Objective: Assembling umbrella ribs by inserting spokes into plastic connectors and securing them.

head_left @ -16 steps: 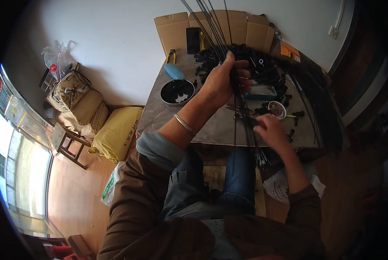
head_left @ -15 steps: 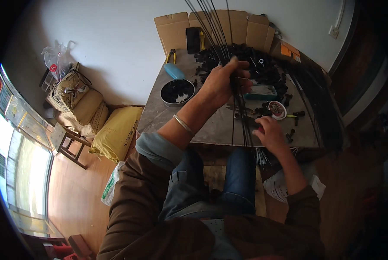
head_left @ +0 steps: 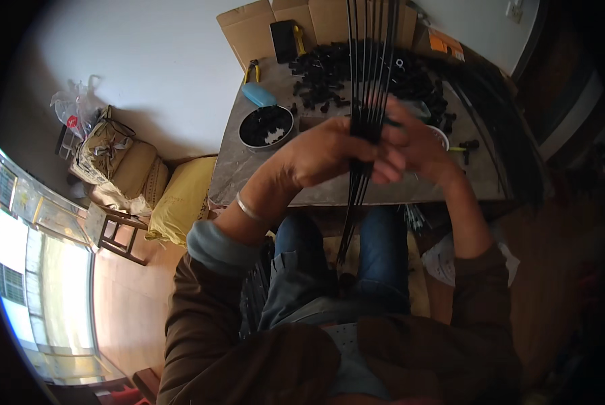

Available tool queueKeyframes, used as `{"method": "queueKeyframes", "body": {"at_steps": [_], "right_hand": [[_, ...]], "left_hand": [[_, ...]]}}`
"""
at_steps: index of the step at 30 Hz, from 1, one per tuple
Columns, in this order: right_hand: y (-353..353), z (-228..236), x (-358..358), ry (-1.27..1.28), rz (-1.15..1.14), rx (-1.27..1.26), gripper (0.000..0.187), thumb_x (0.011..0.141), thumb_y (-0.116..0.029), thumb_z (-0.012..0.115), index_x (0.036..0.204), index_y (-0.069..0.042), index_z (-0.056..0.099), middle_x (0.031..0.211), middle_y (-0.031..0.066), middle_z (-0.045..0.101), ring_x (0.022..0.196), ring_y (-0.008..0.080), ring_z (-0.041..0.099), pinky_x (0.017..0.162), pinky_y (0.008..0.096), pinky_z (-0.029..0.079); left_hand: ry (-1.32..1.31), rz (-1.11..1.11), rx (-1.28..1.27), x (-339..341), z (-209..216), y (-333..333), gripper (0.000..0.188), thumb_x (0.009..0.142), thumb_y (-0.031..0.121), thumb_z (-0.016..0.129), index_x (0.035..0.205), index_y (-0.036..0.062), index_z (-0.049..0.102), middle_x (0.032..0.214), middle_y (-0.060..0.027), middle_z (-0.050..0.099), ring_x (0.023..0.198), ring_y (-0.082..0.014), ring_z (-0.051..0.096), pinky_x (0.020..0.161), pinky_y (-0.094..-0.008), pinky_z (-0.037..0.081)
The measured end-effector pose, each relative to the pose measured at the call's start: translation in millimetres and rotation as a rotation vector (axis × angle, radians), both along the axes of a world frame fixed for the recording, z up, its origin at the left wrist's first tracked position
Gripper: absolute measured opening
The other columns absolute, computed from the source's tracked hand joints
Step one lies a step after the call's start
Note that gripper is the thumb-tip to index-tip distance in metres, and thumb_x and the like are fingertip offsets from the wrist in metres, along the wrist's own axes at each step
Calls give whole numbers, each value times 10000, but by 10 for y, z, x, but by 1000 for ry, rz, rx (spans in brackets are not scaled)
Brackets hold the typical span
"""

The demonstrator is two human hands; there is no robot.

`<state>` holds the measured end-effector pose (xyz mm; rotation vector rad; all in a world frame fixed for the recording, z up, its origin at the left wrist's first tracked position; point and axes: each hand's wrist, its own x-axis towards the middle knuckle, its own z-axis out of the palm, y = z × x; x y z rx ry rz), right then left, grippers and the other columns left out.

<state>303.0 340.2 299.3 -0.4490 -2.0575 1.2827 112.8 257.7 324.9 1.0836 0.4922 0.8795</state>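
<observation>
A bundle of long, thin black rods [head_left: 371, 61] stands nearly upright in front of me, its lower ends reaching down between my knees. My left hand [head_left: 326, 154] is closed around the bundle at mid-length, thumb across the rods. Close against their right side is my right hand [head_left: 420, 148], its fingers blurred by motion and partly behind the rods. Whether it grips any of them cannot be made out. Beyond both hands, a heap of small black parts [head_left: 322, 71] covers the back of the grey table [head_left: 248, 179].
On the table are a round tin of black pieces [head_left: 266, 126], a light-blue object [head_left: 258, 94], yellow-handled pliers [head_left: 252, 71] and a half-hidden white cup [head_left: 443, 137]. Cardboard [head_left: 245, 30] stands behind. More black rods [head_left: 501, 128] hang over the right edge. Sacks [head_left: 181, 202] lie left.
My right hand has risen from the table's front edge to the bundle. My left hand has come lower and nearer, and the rods now stand straighter and closer together. The view has shifted.
</observation>
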Motion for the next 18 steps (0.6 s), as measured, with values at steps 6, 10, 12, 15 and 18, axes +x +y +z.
{"method": "queueKeyframes", "body": {"at_steps": [6,10,12,15,18], "right_hand": [[-150,-347,-400,59,391,-84,124,889,-127,570,986,-62,612,887,30,626,822,144,602,742,314,483],[604,-565,-709,12,-124,888,230,689,-65,689,902,-107,611,874,32,632,864,267,593,803,394,422],[980,-482,-732,-196,-331,1098,445,689,-47,676,1114,-126,570,1102,35,602,1057,256,539,874,445,386],[1303,-810,-737,-703,-702,1178,584,759,-14,593,1318,-115,457,1323,30,486,1240,284,410,952,467,353],[1511,-539,-462,-384,129,151,559,846,-117,627,1367,-91,427,1377,107,480,1229,266,497,970,427,417]], "left_hand": [[24,-86,78,-130,86,-551,340,844,-20,540,1171,-113,539,1000,-257,652,961,-344,651,870,-398,512],[56,-90,173,-297,-154,-626,295,897,-7,524,1181,-80,554,1100,-193,645,1041,-247,629,934,-341,477],[117,36,203,-217,-469,-507,265,867,1,543,1109,-95,591,1003,-209,660,999,-303,634,912,-407,486],[131,200,-86,-140,-1068,-195,304,885,33,546,1169,-74,554,1035,-191,653,985,-271,636,879,-371,501],[79,198,-189,-148,-1295,-6,343,890,40,541,1214,-69,516,1052,-184,646,976,-265,640,856,-346,508]]}}
